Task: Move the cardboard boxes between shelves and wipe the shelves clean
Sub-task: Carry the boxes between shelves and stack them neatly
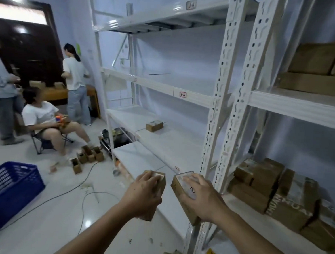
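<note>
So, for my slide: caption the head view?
Each hand grips a small brown cardboard box before white metal shelves.

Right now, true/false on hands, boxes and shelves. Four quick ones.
1. Each hand holds a box: left hand, right hand. True.
2. A single small box sits on the left rack's shelf. True.
3. The right rack's shelves are bare. False: stacked boxes sit there.
4. The blue crate sits on a shelf. False: it is on the floor.

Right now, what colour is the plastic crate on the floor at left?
Blue, seen in the head view: the crate.
</note>
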Action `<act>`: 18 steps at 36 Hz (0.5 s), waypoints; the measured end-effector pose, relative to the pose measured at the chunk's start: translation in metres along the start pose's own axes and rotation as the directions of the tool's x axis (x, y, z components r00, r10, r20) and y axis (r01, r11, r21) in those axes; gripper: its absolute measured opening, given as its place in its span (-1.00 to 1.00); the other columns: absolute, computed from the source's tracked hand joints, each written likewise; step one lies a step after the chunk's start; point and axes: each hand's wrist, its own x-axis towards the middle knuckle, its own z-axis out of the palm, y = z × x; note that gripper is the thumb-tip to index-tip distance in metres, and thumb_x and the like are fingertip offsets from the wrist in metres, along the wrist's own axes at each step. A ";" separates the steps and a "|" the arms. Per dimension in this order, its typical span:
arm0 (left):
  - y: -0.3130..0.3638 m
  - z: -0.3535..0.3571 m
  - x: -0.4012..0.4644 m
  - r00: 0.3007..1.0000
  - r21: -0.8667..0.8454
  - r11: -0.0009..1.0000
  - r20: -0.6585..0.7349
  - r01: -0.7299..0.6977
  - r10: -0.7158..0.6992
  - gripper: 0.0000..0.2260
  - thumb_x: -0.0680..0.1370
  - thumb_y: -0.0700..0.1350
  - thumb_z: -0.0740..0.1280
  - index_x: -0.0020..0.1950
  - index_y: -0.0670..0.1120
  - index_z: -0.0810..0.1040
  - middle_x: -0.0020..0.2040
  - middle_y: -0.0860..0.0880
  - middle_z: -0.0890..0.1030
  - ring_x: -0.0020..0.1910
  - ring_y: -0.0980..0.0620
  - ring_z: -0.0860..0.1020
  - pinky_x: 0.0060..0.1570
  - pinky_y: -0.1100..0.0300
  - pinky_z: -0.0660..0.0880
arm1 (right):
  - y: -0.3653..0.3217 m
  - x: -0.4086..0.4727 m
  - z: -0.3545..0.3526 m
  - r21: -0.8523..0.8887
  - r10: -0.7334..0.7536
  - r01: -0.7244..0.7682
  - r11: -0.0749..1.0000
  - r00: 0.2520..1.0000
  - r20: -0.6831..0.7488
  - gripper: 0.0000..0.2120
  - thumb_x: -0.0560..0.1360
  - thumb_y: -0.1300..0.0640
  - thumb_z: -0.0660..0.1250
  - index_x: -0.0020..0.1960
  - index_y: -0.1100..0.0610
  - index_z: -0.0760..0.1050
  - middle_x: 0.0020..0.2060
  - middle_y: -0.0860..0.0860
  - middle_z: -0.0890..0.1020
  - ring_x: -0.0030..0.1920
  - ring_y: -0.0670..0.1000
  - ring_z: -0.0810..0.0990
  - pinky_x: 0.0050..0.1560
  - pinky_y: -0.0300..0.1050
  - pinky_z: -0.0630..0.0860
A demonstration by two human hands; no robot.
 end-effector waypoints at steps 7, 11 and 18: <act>-0.076 -0.020 0.024 0.995 0.043 0.994 0.017 0.098 -0.099 -0.41 0.46 0.26 0.25 0.47 0.13 0.38 0.41 0.13 0.37 0.39 -0.02 0.39 0.28 0.03 0.47 | -0.044 0.085 0.037 -0.045 -0.071 0.074 0.996 0.996 0.054 -0.25 0.47 -0.43 0.12 0.60 -0.18 0.21 0.59 -0.18 0.14 0.54 -0.01 0.17 0.47 0.05 0.33; -0.120 -0.026 0.052 0.990 0.059 0.988 0.025 0.140 -0.142 -0.35 0.44 0.31 0.22 0.52 0.14 0.36 0.49 0.10 0.33 0.46 -0.02 0.33 0.34 0.02 0.44 | -0.063 0.140 0.057 -0.061 -0.092 0.097 0.993 0.993 0.080 -0.25 0.49 -0.45 0.08 0.60 -0.17 0.19 0.59 -0.19 0.13 0.53 -0.01 0.19 0.45 0.03 0.35; -0.191 -0.039 0.116 0.976 0.079 0.973 0.011 0.218 -0.219 -0.40 0.47 0.24 0.32 0.50 0.15 0.38 0.47 0.12 0.34 0.45 0.01 0.34 0.33 0.03 0.46 | -0.087 0.240 0.079 -0.102 -0.075 0.090 0.991 0.987 0.143 -0.31 0.57 -0.38 0.09 0.62 -0.16 0.11 0.62 -0.15 0.06 0.56 0.02 0.14 0.47 0.04 0.31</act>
